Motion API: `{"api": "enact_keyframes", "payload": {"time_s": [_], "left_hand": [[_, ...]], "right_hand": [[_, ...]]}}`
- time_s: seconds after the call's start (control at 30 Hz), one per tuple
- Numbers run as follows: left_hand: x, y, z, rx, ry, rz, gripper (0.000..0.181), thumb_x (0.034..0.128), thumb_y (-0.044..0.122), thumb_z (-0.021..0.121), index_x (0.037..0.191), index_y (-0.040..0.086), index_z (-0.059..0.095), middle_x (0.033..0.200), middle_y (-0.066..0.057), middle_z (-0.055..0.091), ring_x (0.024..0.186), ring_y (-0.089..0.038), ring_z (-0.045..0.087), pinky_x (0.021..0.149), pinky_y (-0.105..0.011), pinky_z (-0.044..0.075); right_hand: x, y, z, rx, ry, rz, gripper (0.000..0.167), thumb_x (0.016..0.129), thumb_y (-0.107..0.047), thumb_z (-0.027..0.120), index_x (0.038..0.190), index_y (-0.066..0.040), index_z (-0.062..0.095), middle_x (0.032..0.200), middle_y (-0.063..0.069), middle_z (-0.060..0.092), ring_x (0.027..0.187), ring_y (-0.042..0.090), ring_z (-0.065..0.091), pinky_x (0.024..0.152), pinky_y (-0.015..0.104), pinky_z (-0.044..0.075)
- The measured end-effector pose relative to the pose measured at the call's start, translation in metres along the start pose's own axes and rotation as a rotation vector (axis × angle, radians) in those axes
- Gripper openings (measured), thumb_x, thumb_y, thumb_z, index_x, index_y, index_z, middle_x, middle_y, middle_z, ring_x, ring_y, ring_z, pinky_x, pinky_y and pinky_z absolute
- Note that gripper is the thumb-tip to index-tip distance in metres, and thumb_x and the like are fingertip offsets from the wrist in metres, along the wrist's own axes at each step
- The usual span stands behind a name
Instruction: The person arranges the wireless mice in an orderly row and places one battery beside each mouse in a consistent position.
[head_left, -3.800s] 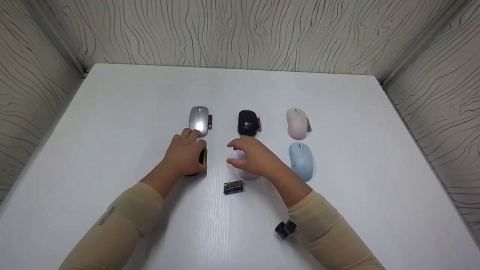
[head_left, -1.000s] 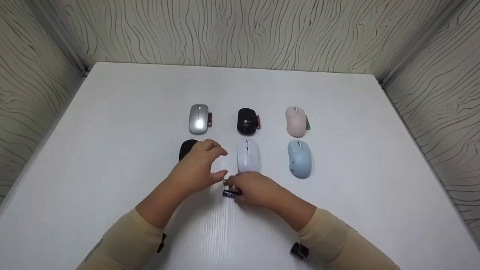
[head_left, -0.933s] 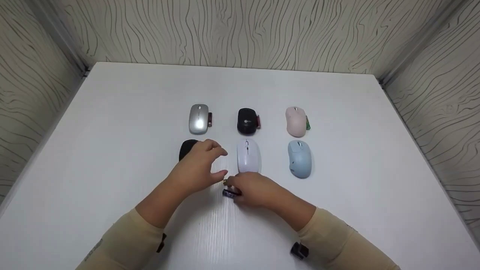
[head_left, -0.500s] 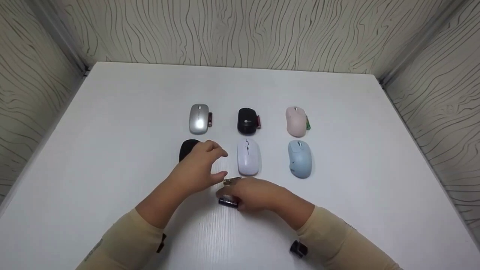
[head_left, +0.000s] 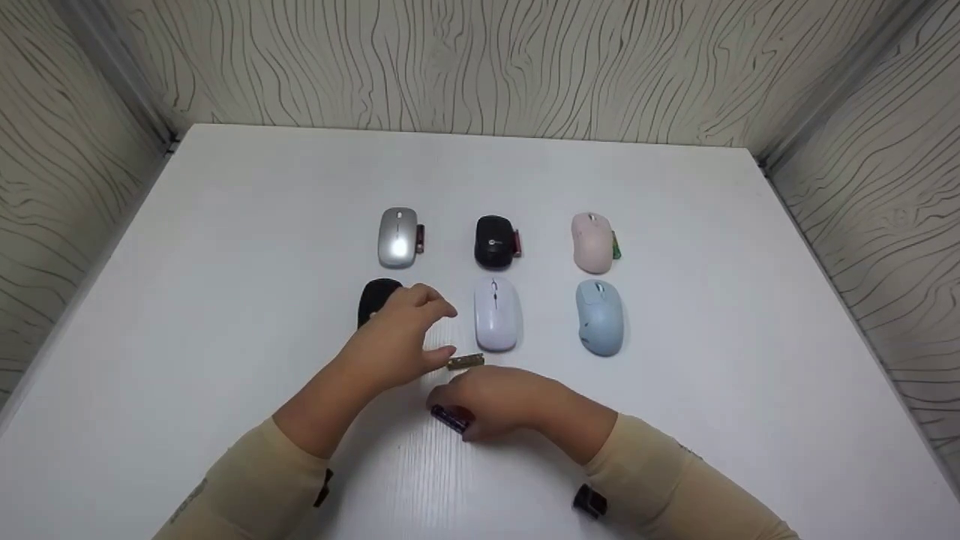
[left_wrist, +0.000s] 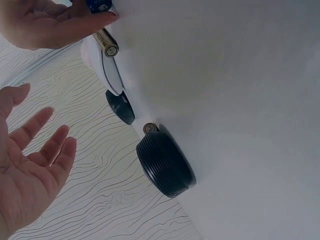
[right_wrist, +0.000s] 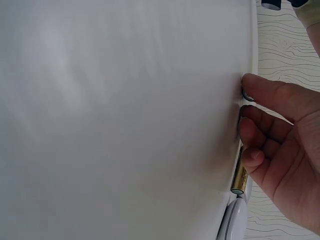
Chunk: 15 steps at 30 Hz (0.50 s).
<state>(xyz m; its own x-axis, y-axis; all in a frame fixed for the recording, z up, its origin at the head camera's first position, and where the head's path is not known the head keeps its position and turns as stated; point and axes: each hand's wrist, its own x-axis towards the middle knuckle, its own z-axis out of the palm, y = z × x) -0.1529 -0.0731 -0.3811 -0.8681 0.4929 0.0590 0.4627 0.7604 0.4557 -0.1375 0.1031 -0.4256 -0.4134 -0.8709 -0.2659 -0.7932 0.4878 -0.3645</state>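
A dark blue battery (head_left: 450,418) lies slantwise between the thumb and curled fingers of my right hand (head_left: 499,401), which holds it low over the white table. Just beyond, a gold battery (head_left: 466,361) rests alone below the white mouse (head_left: 496,319); in the right wrist view the gold battery (right_wrist: 240,179) shows beside the fingers. My left hand (head_left: 397,337) hovers with loosely bent, spread fingers, partly covering a black mouse (head_left: 373,298). Nothing sits in the left palm (left_wrist: 30,175) in the left wrist view, where a battery (left_wrist: 150,128) shows beside the ribbed black mouse (left_wrist: 165,165).
In the back row stand a silver mouse (head_left: 397,238), another black mouse (head_left: 493,241) and a pink mouse (head_left: 593,244), each with batteries at its right side. A light blue mouse (head_left: 600,319) is at right. Patterned panels (head_left: 480,67) border the table.
My right hand has drawn the dark blue battery toward me and turned it, apart from the gold one. Earlier, my left hand moved from the front-left mouse; lately it barely shifts.
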Motion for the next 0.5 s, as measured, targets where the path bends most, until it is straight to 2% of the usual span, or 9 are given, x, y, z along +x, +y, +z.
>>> {"api": "enact_keyframes", "payload": {"time_s": [0.2,0.27,0.4,0.5], "left_hand": [[-0.0001,0.0005,-0.0001,0.005,-0.013,-0.007,0.038,0.0789,0.030,0.070,0.113,0.014,0.061,0.114,-0.003,0.052,0.109,-0.021,0.046,0.087,-0.034,0.044],[0.0001,-0.0001,0.0001,-0.004,-0.009,-0.001,0.039,0.0786,0.029,0.070,0.112,0.013,0.061,0.114,-0.003,0.053,0.109,-0.022,0.046,0.088,-0.035,0.044],[0.0006,-0.0017,0.0011,-0.016,-0.005,0.002,0.038,0.0784,0.029,0.070,0.111,0.012,0.062,0.113,-0.003,0.053,0.109,-0.023,0.046,0.088,-0.035,0.043],[0.0010,-0.0030,0.0021,-0.015,-0.004,-0.001,0.038,0.0784,0.029,0.070,0.111,0.012,0.062,0.113,-0.003,0.053,0.109,-0.023,0.046,0.088,-0.035,0.043]], "right_hand": [[-0.0006,0.0018,0.0003,0.005,-0.001,-0.016,0.049,0.072,-0.009,0.072,0.118,-0.017,0.056,0.094,-0.008,0.062,0.079,0.006,0.054,0.076,0.019,0.045],[-0.0002,0.0019,0.0000,0.008,-0.004,-0.012,0.046,0.072,-0.010,0.072,0.115,-0.017,0.056,0.088,-0.008,0.060,0.075,0.006,0.053,0.072,0.018,0.044],[0.0012,0.0017,-0.0017,0.021,-0.023,0.029,0.040,0.072,-0.018,0.073,0.108,-0.016,0.055,0.074,-0.008,0.053,0.066,0.007,0.048,0.060,0.018,0.040],[0.0009,0.0023,-0.0040,0.017,-0.025,0.071,0.041,0.073,-0.025,0.075,0.107,-0.016,0.055,0.076,-0.008,0.053,0.067,0.007,0.048,0.061,0.020,0.041]]}}
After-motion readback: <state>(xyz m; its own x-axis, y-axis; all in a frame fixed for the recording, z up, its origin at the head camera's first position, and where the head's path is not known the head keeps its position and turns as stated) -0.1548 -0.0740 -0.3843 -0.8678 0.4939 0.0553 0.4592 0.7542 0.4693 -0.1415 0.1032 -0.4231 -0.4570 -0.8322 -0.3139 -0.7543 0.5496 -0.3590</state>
